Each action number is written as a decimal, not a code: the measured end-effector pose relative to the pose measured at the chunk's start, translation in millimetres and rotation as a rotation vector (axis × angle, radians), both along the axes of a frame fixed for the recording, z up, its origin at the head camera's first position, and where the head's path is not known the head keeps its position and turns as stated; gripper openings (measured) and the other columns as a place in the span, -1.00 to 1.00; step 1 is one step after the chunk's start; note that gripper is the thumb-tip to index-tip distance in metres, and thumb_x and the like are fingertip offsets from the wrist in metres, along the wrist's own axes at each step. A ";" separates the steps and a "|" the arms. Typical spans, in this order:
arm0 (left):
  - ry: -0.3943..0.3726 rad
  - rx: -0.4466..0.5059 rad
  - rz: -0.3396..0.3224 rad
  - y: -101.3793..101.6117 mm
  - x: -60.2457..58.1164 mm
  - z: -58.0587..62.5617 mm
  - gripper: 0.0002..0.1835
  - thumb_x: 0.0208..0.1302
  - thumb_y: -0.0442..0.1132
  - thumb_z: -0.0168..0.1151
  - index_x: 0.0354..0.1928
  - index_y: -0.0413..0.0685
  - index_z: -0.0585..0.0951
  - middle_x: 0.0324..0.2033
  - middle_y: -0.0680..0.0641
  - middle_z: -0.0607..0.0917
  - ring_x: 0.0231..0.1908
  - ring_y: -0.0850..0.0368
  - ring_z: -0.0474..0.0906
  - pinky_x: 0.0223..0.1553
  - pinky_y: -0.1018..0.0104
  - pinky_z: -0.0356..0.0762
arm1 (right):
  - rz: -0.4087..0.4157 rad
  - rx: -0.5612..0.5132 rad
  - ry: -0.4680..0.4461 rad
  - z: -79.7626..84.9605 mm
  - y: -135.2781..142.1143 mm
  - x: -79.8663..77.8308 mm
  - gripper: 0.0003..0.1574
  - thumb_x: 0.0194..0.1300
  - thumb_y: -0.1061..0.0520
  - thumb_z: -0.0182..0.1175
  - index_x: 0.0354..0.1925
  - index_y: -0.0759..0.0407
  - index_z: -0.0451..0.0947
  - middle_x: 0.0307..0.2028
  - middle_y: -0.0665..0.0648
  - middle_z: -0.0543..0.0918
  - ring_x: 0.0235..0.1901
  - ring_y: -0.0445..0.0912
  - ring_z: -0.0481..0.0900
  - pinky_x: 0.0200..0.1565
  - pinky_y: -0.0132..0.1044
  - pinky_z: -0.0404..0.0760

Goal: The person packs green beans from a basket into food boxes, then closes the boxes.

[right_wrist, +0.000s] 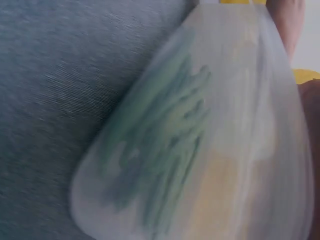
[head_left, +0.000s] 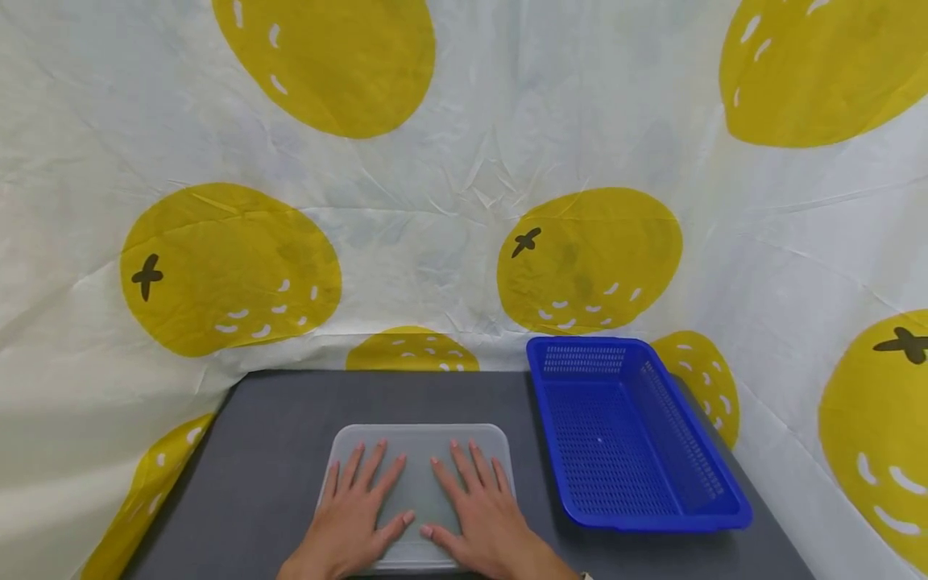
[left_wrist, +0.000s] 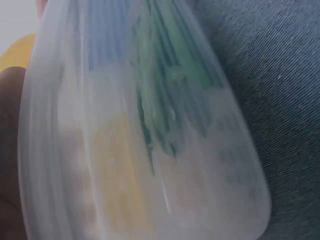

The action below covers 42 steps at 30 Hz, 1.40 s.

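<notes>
A rectangular, translucent plastic container point(head_left: 420, 479) with a lid lies on the dark table, nearest the person. My left hand point(head_left: 351, 514) rests palm down on the left half of the lid, fingers straight and spread. On the right half, my right hand point(head_left: 484, 514) lies flat in the same way, the two thumbs pointing at each other with a gap between. Through the cloudy wall of the container point(left_wrist: 210, 190) in the left wrist view, blurred long green shapes point(left_wrist: 160, 75) show. The right wrist view also has green strips point(right_wrist: 165, 130) behind the wall; their kind is unclear.
To the right of the container stands a blue perforated plastic basket point(head_left: 612, 451), with nothing seen in it. The dark grey table point(head_left: 261, 451) runs back to a white cloth point(head_left: 464, 266) printed with yellow fruit, which hangs behind and on both sides.
</notes>
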<state>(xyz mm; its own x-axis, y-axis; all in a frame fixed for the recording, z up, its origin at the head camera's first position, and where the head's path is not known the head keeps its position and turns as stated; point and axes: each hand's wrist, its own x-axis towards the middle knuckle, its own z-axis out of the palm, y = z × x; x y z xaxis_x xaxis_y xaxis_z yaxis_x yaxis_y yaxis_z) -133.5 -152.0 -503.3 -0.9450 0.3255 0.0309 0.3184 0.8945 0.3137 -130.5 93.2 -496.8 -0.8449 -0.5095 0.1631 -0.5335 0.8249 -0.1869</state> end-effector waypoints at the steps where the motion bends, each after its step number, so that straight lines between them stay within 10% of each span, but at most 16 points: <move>1: 0.004 0.005 0.002 -0.1 -0.2 1.1 -0.19 0.34 0.48 -0.05 0.53 0.31 0.30 0.58 -0.04 0.15 0.56 -0.28 -0.07 0.37 -0.48 -0.08 | -0.003 -0.001 0.006 1.2 -0.4 -1.6 -0.01 0.40 -0.57 -0.16 0.56 -0.12 0.19 0.55 0.22 0.16 0.50 0.28 0.12 0.31 0.34 0.27; 8: 0.097 0.004 0.021 0.7 -2.4 2.6 -0.23 0.40 0.38 0.01 0.50 0.17 0.37 0.56 -0.07 0.20 0.55 -0.27 -0.02 0.39 -0.41 0.01 | -0.031 -0.023 0.025 -1.9 -1.7 -4.6 -0.04 0.43 -0.54 -0.17 0.57 -0.11 0.16 0.57 0.21 0.11 0.53 0.25 0.08 0.36 0.31 0.21; 42: 0.044 0.002 0.001 3.1 -6.7 -4.5 -0.20 0.36 0.44 -0.01 0.50 0.19 0.36 0.55 -0.04 0.20 0.55 -0.23 -0.01 0.38 -0.45 -0.01 | -0.032 -0.024 -0.074 -1.9 3.2 -4.9 -0.06 0.42 -0.57 -0.20 0.52 -0.14 0.26 0.57 0.15 0.14 0.53 0.21 0.08 0.31 0.41 0.19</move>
